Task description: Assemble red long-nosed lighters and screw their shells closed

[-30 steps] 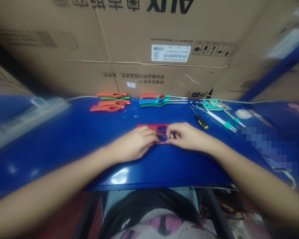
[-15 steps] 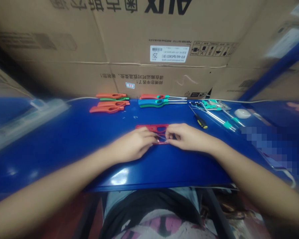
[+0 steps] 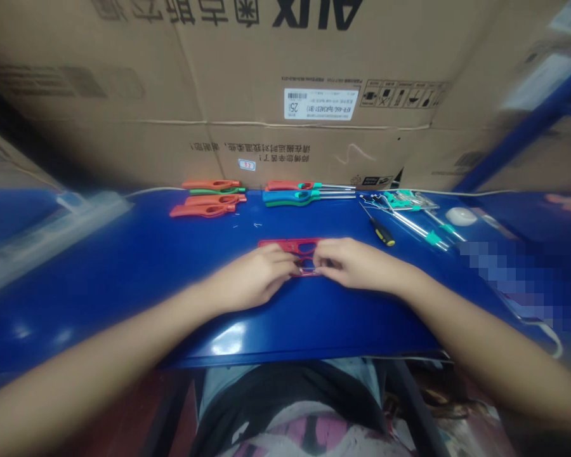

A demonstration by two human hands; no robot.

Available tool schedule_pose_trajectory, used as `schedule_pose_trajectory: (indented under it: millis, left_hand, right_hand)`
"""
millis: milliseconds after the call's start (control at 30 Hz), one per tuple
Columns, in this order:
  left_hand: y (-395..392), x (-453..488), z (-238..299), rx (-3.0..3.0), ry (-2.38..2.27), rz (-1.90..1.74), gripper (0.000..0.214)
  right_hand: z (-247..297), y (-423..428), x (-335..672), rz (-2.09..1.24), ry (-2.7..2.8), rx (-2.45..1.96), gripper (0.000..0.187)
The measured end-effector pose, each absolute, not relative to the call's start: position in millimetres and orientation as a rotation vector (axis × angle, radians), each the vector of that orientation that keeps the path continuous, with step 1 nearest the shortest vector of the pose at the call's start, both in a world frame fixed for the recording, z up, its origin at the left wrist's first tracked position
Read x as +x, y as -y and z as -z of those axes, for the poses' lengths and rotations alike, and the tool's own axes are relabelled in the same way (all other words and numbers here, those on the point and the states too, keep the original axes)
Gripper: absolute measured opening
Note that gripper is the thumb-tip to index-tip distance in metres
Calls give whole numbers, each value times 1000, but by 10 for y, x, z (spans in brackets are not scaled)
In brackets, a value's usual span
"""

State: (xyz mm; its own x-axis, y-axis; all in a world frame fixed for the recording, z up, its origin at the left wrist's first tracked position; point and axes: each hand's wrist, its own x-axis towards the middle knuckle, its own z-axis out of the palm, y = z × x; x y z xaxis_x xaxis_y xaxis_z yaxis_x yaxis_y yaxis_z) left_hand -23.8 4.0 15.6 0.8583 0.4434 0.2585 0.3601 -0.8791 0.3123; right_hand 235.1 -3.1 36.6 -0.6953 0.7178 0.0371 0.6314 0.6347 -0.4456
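Observation:
Two red lighter casing halves (image 3: 308,248) lie on the blue table, one above the other, each with a trigger opening. Over their left part rests my left hand (image 3: 259,273), fingers curled and closed on the near half. From the right, my right hand (image 3: 349,263) reaches in with thumb and finger pinched over the same half. A thin pale wire (image 3: 308,269) runs between the fingertips of both hands. The fingers hide most of the near half and the exact contact points.
Orange and green lighter casings (image 3: 204,210) lie at back left, long-nosed lighters (image 3: 292,197) at back centre. A black-yellow screwdriver (image 3: 383,232), metal tubes with teal parts (image 3: 421,230) and a white rounded object (image 3: 461,216) lie right. A cardboard wall (image 3: 247,95) stands behind.
The pale wire between my fingertips has dropped lower, lying straighter along the near casing half. My right fingers have shifted very slightly left. The view has moved a little.

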Motion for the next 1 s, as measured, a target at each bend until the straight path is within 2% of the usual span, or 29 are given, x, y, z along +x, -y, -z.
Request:
schedule_pose_trajectory:
  millis: [133, 233, 400, 533, 1000]
  left_hand:
    - [-48, -246, -144, 2759, -619, -474, 28]
    - [-41, -244, -160, 2718, -644, -475, 22]
    - [-14, -235, -201, 2672, -754, -439, 11]
    - [-14, -241, -198, 2643, -788, -434, 7]
    - [-24, -234, -180, 2558, -825, -501, 8]
  right_hand:
    - [-387, 45, 2366, -671, 2618, -1037, 8]
    - [-399, 57, 2353, -656, 2630, -1022, 1]
    - [-353, 57, 2294, -446, 2676, -1124, 22]
    - [-292, 48, 2270, -337, 2699, -1200, 18]
    - [-189, 32, 2223, -378, 2612, -1158, 17]
